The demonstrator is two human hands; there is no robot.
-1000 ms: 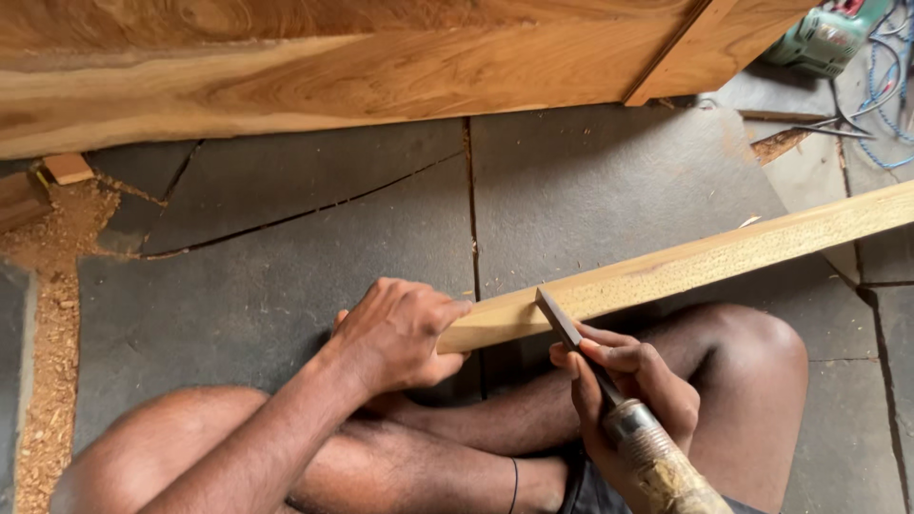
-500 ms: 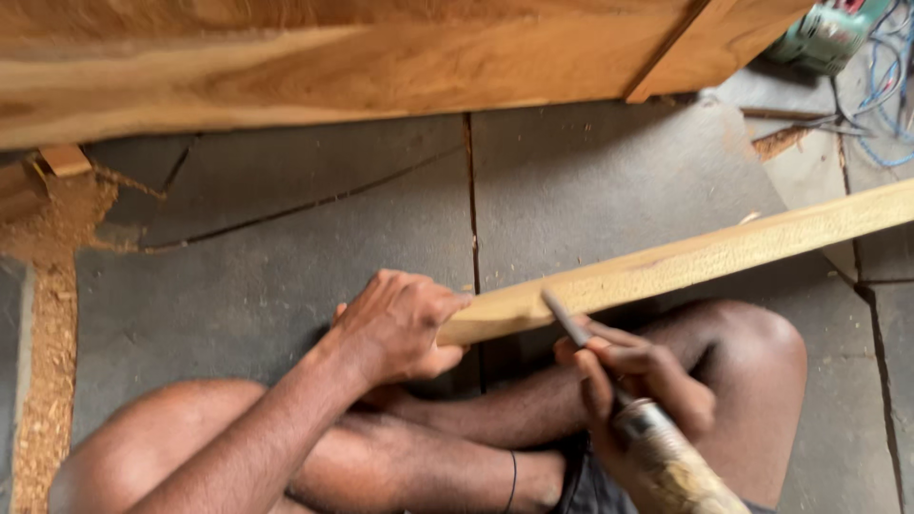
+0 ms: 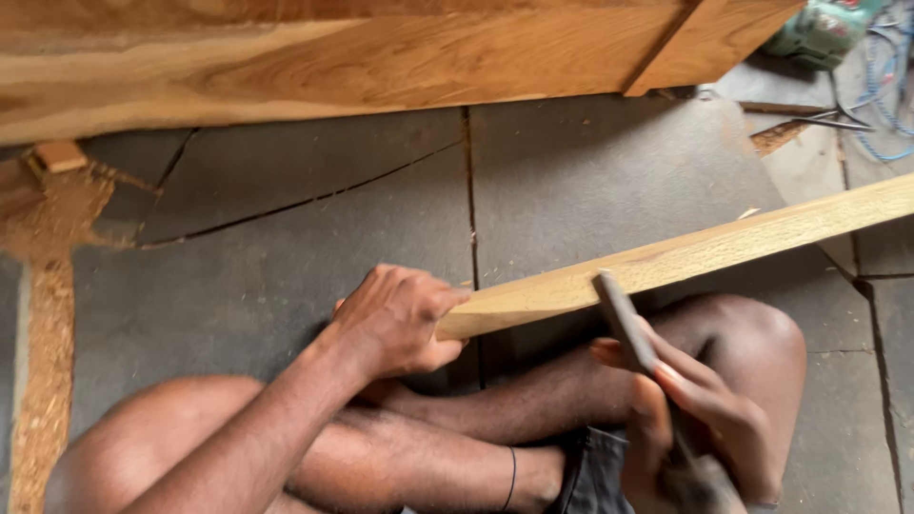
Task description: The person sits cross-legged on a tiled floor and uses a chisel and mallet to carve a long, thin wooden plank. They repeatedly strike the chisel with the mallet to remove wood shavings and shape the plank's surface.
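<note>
A long, pale wooden batten (image 3: pixel 685 255) lay slanting across the person's lap, its near end gripped in the left hand (image 3: pixel 395 322), fingers curled over the top edge and clamped on the wood, its far end running off toward the right of the view. The right hand (image 3: pixel 700 419) was closed around the handle of a chisel (image 3: pixel 624 319), whose dark blade rested against the lower edge of the batten just right of the left hand; the handle end lay blurred at the bottom of the frame. The chief risk, as judged here, was a slip: the blade stood near the left hand's fingers and directly above the bare knee (image 3: pixel 752 333), so a glancing cut or a shift of the unsupported batten could have carried the edge into skin. The batten was steadied only by one hand and the legs, so it might have twisted under pressure. Around it, the grey slab floor (image 3: pixel 286 257) showed cracks and a trail of sawdust (image 3: pixel 48 362) at left; a broad wooden panel (image 3: pixel 381 57) stood close ahead, limiting forward room, and a green power tool (image 3: pixel 819 29) with blue cable (image 3: pixel 890 95) lay at upper right.
</note>
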